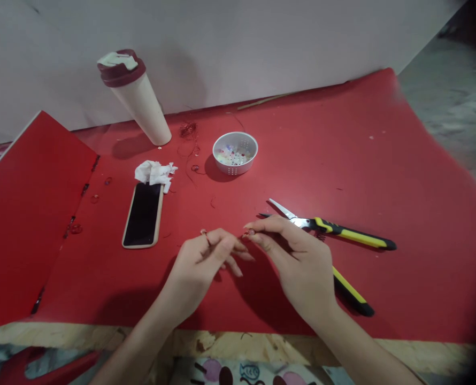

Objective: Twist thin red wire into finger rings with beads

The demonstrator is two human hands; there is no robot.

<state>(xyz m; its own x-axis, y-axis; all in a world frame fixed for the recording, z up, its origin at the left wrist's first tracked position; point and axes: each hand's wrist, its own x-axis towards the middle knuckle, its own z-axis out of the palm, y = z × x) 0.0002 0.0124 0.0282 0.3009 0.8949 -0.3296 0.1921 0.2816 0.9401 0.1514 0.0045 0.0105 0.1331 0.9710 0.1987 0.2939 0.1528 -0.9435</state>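
Our right hand (302, 270) pinches a tiny red wire coil (246, 233) beside the scissors (342, 231); our left hand (196, 272) curls nearby, its grip unclear.

The scissors (298, 221) are partly hidden by the right hand (304, 272); the tiny red piece (246, 233) at centre is too small to be identified.
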